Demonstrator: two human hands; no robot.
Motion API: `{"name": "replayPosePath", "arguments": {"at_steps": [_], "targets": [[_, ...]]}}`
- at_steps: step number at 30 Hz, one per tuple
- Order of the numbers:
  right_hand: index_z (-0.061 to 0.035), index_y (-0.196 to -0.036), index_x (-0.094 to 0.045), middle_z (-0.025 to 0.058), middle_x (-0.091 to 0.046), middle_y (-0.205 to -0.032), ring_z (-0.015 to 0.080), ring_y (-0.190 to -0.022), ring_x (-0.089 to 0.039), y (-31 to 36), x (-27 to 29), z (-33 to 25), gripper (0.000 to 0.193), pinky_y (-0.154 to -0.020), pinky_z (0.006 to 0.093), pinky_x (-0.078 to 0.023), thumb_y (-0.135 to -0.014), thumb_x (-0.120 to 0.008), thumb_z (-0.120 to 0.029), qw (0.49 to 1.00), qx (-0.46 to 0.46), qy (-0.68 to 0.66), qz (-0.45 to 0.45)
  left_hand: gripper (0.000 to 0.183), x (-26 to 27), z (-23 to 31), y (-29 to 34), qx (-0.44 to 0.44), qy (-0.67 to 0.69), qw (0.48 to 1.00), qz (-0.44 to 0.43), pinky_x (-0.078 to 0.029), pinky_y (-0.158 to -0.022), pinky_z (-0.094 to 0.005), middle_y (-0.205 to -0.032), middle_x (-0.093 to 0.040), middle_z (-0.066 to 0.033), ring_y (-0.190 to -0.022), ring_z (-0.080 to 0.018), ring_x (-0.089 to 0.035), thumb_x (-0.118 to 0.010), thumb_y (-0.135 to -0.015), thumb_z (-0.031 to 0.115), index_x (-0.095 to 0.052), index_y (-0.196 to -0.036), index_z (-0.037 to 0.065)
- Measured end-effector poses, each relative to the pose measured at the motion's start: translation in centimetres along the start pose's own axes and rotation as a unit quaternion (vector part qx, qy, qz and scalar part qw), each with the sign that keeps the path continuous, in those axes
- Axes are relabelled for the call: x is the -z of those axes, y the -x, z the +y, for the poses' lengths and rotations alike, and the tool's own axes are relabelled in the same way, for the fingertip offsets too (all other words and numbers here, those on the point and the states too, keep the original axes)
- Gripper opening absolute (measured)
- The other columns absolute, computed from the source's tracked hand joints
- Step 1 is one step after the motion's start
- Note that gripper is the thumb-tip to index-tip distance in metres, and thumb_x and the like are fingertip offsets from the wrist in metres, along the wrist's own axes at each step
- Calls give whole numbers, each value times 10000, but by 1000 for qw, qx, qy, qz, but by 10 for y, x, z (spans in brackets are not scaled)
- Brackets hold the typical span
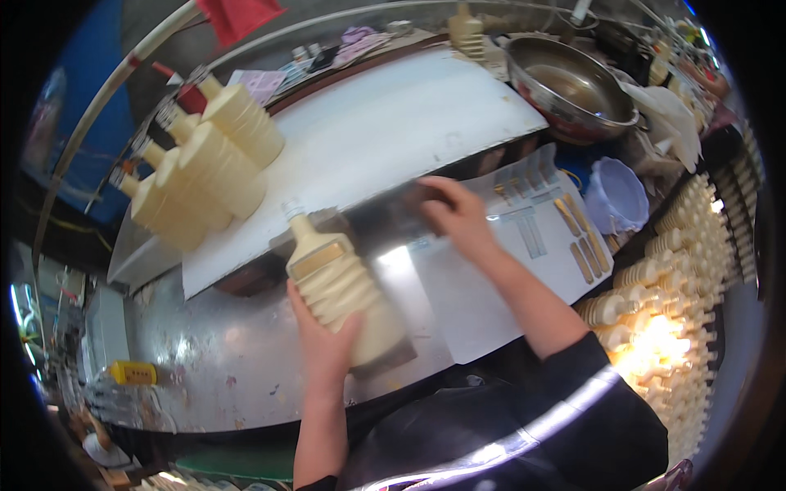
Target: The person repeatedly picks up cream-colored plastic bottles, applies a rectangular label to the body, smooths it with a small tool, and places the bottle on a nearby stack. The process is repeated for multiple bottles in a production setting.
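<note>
My left hand [326,348] is wrapped around the ribbed side of a cream-coloured bottle [356,299] with a narrow neck. The bottle leans over the metal worktop [221,352], its neck toward the far left. A gold rectangular label [318,259] sits on its upper front, below the shoulder. Off to the right of the bottle, my right hand [460,214] hovers with bent fingers over the edge of a white sheet [483,315]. Motion smears its fingertips, so whether they hold anything is unclear. Several gold strips [588,255] lie on the sheet's right side.
Several similar cream bottles [217,168] stand at the far left on a raised white board [409,110]. A large metal basin [632,119] and a pale purple tub [616,200] are at the right. Stacked cream pieces [655,274] fill the right side. A yellow box [133,373] lies left.
</note>
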State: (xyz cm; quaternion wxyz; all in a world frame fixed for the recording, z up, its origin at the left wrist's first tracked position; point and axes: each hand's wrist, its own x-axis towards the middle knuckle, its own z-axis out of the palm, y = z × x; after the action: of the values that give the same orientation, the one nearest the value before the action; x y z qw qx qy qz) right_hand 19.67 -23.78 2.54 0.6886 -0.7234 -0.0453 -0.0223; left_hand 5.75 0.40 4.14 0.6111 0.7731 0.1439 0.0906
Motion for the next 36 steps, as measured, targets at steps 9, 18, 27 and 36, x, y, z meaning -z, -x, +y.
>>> {"name": "replayPosePath", "arguments": {"at_steps": [9, 18, 27, 36], "targets": [[-35, -793, -754, 76, -713, -820, 174, -821, -663, 77, 119, 28, 294, -768, 309, -508, -936, -626, -257, 963, -216, 149, 56, 1076, -8, 12, 11, 36, 24, 999, 18, -352, -1184, -427, -1583, -341, -230, -1424, -333, -415, -730, -783, 72, -87, -1643, 16], [-24, -1052, -730, 159, -732, -1072, 361, -911, -709, 84, 115, 27, 204, -801, 436, -572, -903, -600, -76, 851, 39, 510, 120, 960, -7, -17, 39, -57, -52, 997, 26, -248, -1233, -460, -1621, -279, -258, -1490, -372, -318, -654, -833, 157, -147, -1634, 7], [58, -1088, -652, 241, -668, -1142, 407, -914, -713, 11, 109, 63, 235, -828, 458, -588, -886, -558, -16, 765, -47, 642, -30, 866, -11, -26, 36, -105, -53, 993, 32, -277, -1214, -417, -1597, -328, -212, -1451, -319, -375, -637, -908, 187, -191, -1632, 25], [119, -1266, -552, 307, -635, -1116, 413, -824, -719, 117, 39, 3, 455, -710, 460, -602, -830, -606, 0, 781, -28, 604, -156, 902, -10, -25, 40, -85, -35, 994, 52, -255, -1229, -446, -1598, -337, -254, -1474, -365, -354, -638, -832, 117, -210, -1617, -13]]}}
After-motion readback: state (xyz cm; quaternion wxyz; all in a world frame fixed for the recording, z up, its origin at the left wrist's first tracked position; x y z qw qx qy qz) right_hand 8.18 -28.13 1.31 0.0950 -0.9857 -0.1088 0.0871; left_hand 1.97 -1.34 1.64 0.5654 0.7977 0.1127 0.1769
